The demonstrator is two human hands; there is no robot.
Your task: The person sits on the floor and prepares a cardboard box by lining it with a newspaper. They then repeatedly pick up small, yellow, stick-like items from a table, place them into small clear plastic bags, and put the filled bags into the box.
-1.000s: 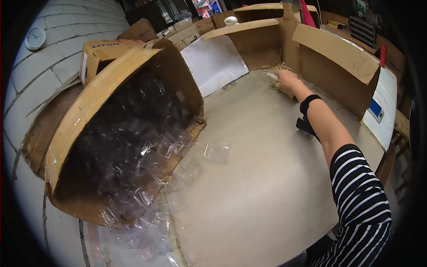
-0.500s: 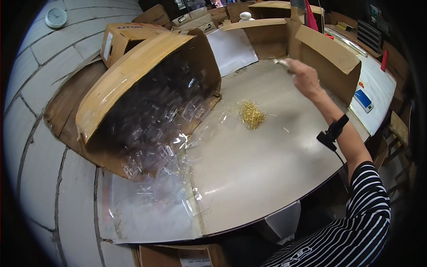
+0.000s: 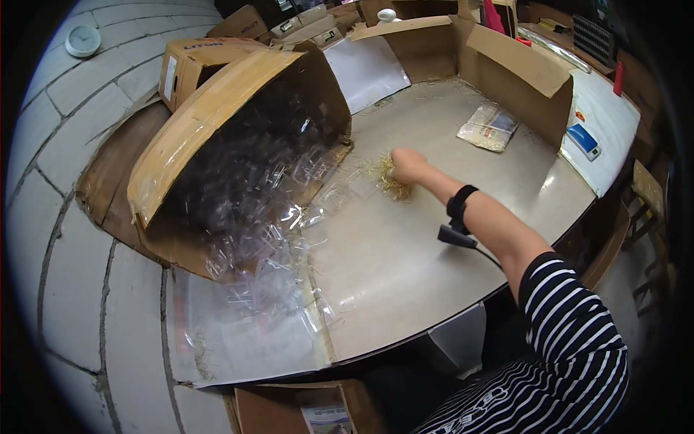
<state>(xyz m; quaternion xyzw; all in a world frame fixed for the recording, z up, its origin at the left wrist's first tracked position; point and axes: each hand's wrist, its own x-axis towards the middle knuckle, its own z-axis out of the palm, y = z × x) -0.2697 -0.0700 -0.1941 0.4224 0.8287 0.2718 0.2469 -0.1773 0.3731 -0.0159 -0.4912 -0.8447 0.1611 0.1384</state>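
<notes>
My right hand [image 3: 408,166] is over a small loose pile of thin gold-coloured wire pins [image 3: 388,173] in the middle of the table. The hand looks closed, with its fingers curled down into the pile and partly hidden, so whatever they grip does not show. A black strap with a small black device [image 3: 459,217] circles my right wrist. Farther back on the right, a flat printed plastic packet [image 3: 489,126] lies on the tabletop. My left hand is outside the view.
A large cardboard box [image 3: 217,108] lies tipped on the left, with many clear plastic pieces [image 3: 271,239] spilling onto the table [image 3: 405,289]. Cardboard walls [image 3: 513,83] edge the far side. A blue-and-white device [image 3: 583,141] lies at the right. Another carton [image 3: 289,409] sits below the front edge.
My right hand has come down from the far right to the gold-coloured pile. The packet it held has been let go and now lies on the table. The view has shifted slightly.
</notes>
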